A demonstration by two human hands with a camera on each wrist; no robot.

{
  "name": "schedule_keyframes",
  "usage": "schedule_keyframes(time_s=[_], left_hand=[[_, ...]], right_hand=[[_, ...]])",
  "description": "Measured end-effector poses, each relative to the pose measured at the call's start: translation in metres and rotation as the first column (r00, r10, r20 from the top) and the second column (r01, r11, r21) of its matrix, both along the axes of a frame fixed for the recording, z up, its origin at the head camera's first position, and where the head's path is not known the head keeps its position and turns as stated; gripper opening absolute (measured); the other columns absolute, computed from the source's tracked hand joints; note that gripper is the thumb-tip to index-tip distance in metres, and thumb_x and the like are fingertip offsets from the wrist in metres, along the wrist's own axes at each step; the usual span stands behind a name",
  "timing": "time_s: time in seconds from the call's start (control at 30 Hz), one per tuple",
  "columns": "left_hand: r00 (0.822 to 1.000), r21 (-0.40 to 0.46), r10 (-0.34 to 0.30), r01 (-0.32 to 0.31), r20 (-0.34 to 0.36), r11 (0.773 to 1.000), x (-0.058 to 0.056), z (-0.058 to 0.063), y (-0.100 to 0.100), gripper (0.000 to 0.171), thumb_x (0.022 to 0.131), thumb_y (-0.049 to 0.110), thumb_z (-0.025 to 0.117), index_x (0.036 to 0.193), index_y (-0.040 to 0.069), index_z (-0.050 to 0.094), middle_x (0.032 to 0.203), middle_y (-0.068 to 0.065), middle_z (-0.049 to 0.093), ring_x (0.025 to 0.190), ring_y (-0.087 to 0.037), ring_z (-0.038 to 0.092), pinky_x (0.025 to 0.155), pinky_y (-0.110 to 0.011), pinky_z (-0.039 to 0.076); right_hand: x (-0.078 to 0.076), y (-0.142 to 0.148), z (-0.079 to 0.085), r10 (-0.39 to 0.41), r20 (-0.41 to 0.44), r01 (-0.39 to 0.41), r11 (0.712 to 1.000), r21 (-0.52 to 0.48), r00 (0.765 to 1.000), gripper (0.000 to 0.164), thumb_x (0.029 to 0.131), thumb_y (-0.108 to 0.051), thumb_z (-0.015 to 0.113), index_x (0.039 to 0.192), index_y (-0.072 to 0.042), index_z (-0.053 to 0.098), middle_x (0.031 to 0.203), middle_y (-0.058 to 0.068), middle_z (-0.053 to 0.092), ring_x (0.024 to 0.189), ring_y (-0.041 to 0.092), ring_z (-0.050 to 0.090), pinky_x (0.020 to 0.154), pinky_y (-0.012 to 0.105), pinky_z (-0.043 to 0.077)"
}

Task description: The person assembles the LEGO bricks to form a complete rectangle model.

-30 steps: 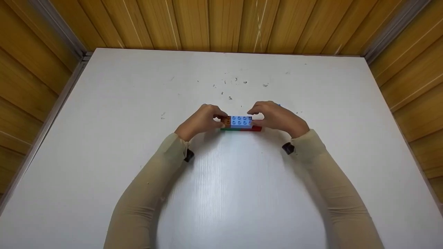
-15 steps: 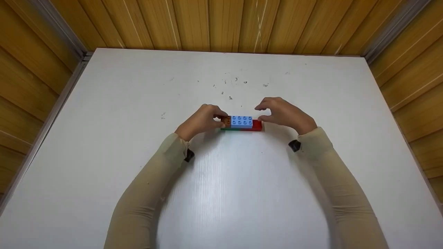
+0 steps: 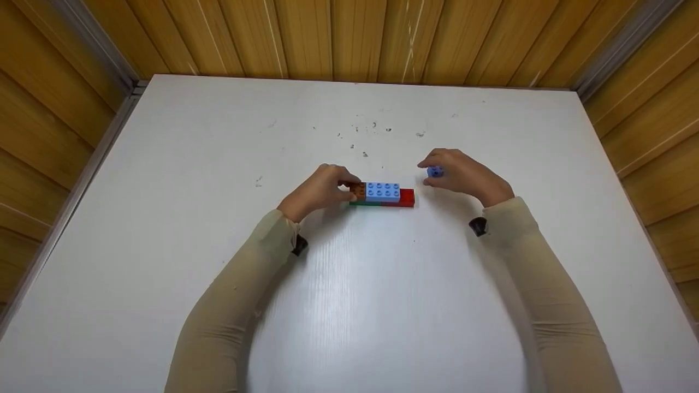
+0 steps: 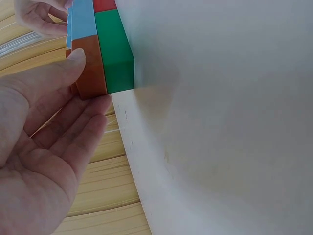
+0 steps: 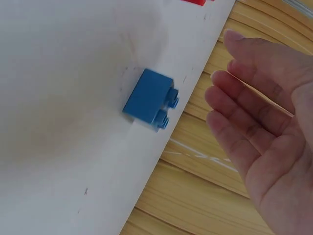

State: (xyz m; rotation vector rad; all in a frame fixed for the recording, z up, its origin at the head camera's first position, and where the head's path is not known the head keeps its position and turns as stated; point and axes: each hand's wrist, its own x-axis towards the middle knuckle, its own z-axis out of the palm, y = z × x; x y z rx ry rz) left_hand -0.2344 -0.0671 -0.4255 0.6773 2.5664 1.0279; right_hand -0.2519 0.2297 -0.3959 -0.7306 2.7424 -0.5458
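Observation:
In the head view my left hand pinches the brown toy brick at the left end of a two-layer row. Beside the brown brick sits a light blue brick with studs on top. Under them lie a green brick and a red brick, whose right end sticks out uncovered. A small blue brick stands apart on the table, studs up. Over it hovers my right hand, thumb and fingers spread and holding nothing; the right wrist view shows a gap between them and the brick.
The white table has dark scuff marks beyond the bricks. Yellow wood-slat walls rise along its back and sides, with grey metal posts at the corners.
My right hand has left the light blue brick and moved right and slightly away, over the small blue brick. The left hand has kept its grip on the brown brick.

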Motion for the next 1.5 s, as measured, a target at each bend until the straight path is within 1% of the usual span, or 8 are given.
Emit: schedule_keyframes(time_s=[0.17, 0.3, 0.47, 0.7, 0.87, 1.07, 1.3, 1.5], left_hand=[[1.000, -0.007, 0.011, -0.011, 0.011, 1.000, -0.001, 0.001, 0.001, 0.035, 0.084, 0.006, 0.072, 0.119, 0.004, 0.068, 0.115, -0.009, 0.069, 0.102, -0.018, 0.064, 0.092, -0.031, 0.051], [1.000, -0.004, 0.008, -0.008, 0.015, 1.000, -0.001, 0.000, 0.002, 0.035, 0.084, 0.006, 0.072, 0.118, 0.004, 0.068, 0.115, -0.009, 0.069, 0.102, -0.018, 0.064, 0.091, -0.031, 0.051], [1.000, -0.005, 0.008, -0.008, 0.012, 1.000, -0.001, -0.001, 0.003, 0.035, 0.084, 0.006, 0.073, 0.119, 0.004, 0.068, 0.116, -0.009, 0.069, 0.101, -0.018, 0.065, 0.091, -0.030, 0.052], [1.000, -0.004, 0.014, -0.014, 0.014, 1.000, 0.000, 0.000, 0.004, 0.035, 0.084, 0.006, 0.072, 0.119, 0.004, 0.068, 0.116, -0.009, 0.069, 0.102, -0.018, 0.065, 0.092, -0.030, 0.052], [0.999, -0.002, 0.022, -0.022, 0.024, 1.000, 0.000, 0.001, 0.003, 0.035, 0.084, 0.007, 0.072, 0.119, 0.004, 0.068, 0.117, -0.010, 0.069, 0.102, -0.018, 0.065, 0.093, -0.030, 0.051], [0.999, 0.000, 0.028, -0.028, 0.034, 1.000, 0.000, 0.000, 0.004, 0.036, 0.084, 0.007, 0.072, 0.119, 0.004, 0.068, 0.117, -0.009, 0.069, 0.103, -0.018, 0.065, 0.093, -0.031, 0.051], [1.000, -0.003, 0.003, -0.003, 0.008, 1.000, -0.001, -0.001, 0.004, 0.036, 0.084, 0.007, 0.072, 0.119, 0.003, 0.068, 0.115, -0.010, 0.069, 0.103, -0.019, 0.065, 0.092, -0.031, 0.051], [1.000, -0.003, -0.001, 0.001, 0.012, 1.000, -0.001, -0.001, 0.004, 0.036, 0.084, 0.007, 0.073, 0.119, 0.003, 0.068, 0.115, -0.010, 0.069, 0.102, -0.019, 0.065, 0.092, -0.031, 0.051]], right_hand=[[-0.003, 0.009, -0.003, -0.001, -0.009, 0.001, 1.000, -0.005, 1.000, 0.042, 0.085, -0.009, 0.072, 0.125, -0.001, 0.063, 0.122, 0.017, 0.061, 0.110, 0.032, 0.058, 0.099, 0.046, 0.048], [-0.005, 0.013, -0.006, -0.010, -0.007, 0.010, 1.000, 0.019, 1.000, 0.044, 0.085, -0.009, 0.072, 0.127, -0.002, 0.061, 0.127, 0.017, 0.059, 0.117, 0.033, 0.055, 0.102, 0.047, 0.045], [-0.007, 0.018, -0.009, -0.037, 0.009, 0.036, 0.998, 0.049, 0.999, 0.047, 0.085, -0.008, 0.072, 0.130, -0.003, 0.059, 0.131, 0.016, 0.057, 0.123, 0.034, 0.051, 0.105, 0.048, 0.042], [-0.008, 0.024, -0.010, -0.072, 0.039, 0.069, 0.995, 0.067, 0.997, 0.047, 0.086, -0.007, 0.070, 0.131, -0.002, 0.057, 0.133, 0.018, 0.055, 0.125, 0.035, 0.049, 0.105, 0.050, 0.041], [-0.009, 0.025, -0.011, -0.103, 0.076, 0.097, 0.992, 0.076, 0.992, 0.049, 0.087, -0.005, 0.068, 0.134, -0.003, 0.055, 0.136, 0.018, 0.052, 0.127, 0.036, 0.047, 0.107, 0.051, 0.039], [-0.011, 0.027, -0.014, -0.112, 0.083, 0.106, 0.992, 0.075, 0.990, 0.048, 0.087, -0.003, 0.067, 0.134, -0.002, 0.055, 0.136, 0.018, 0.052, 0.128, 0.036, 0.047, 0.107, 0.051, 0.038], [-0.010, 0.028, -0.017, -0.136, 0.105, 0.128, 0.989, 0.080, 0.985, 0.049, 0.088, -0.003, 0.066, 0.136, -0.004, 0.053, 0.138, 0.015, 0.051, 0.130, 0.034, 0.045, 0.110, 0.051, 0.035], [-0.010, 0.029, -0.019, -0.133, 0.095, 0.125, 0.989, 0.083, 0.987, 0.047, 0.089, -0.002, 0.064, 0.135, -0.004, 0.054, 0.135, 0.015, 0.054, 0.129, 0.033, 0.046, 0.109, 0.051, 0.036]])
